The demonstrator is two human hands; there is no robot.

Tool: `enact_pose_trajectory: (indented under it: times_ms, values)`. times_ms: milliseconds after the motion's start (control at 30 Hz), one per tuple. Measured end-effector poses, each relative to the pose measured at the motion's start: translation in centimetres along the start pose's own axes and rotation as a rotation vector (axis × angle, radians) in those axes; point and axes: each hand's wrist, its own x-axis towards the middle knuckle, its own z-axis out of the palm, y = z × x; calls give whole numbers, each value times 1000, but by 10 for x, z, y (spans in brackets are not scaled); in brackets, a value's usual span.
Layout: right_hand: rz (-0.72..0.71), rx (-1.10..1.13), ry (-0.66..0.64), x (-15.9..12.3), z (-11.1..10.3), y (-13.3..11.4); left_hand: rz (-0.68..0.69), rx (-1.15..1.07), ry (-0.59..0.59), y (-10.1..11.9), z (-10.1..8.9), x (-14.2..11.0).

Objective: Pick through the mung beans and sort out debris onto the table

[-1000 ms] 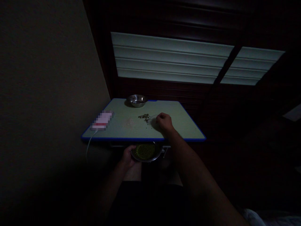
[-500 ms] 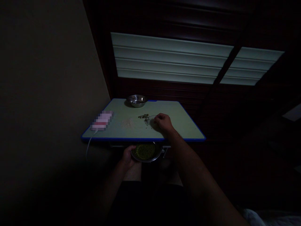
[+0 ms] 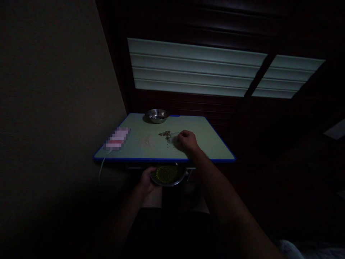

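Observation:
Below the table's near edge, my left hand [image 3: 147, 180] grips the left rim of a steel bowl [image 3: 172, 185], thumb over the edge. Small green beans [image 3: 166, 173], like mung beans, cover its bottom. Over the table, my right hand [image 3: 188, 139] is closed, its fingers pinching a clear, see-through piece [image 3: 173, 137]; its exact kind is too faint to tell. Just left of that piece lies a small scatter of dark brownish-green bits [image 3: 165, 134]. Farther left is a thin patch of pale crumbs [image 3: 147, 141].
A second steel bowl [image 3: 157, 116] stands at the back of the blue-edged table [image 3: 210, 144]. A blurred-out phone [image 3: 117, 138] with a white cable [image 3: 101, 167] lies at the left. A wall [image 3: 67, 90] rises on the left, dark slatted doors [image 3: 188, 102] behind.
My right hand shifts slightly left, then a touch back right, with the clear piece beside the dark bits. My left hand and the bean bowl stay in place.

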Motion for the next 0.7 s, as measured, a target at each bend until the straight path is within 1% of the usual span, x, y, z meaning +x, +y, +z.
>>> enact_pose_trajectory:
  times_ms: [233, 467, 533, 567, 700]
  values:
    - [43, 60, -82, 1, 0, -1, -1, -10, 11, 0, 1, -1]
    - [61, 124, -100, 0, 1, 0, -1, 15, 7, 1, 0, 0]
    - [52, 109, -70, 1, 1, 0, -3, 18, 5, 1, 0, -1]
    - [41, 90, -36, 1, 0, 1, -5, 16, 8, 1, 1, -1]
    - [-30, -51, 149, 4, -3, 5, -2, 8, 21, 1, 2, -2]
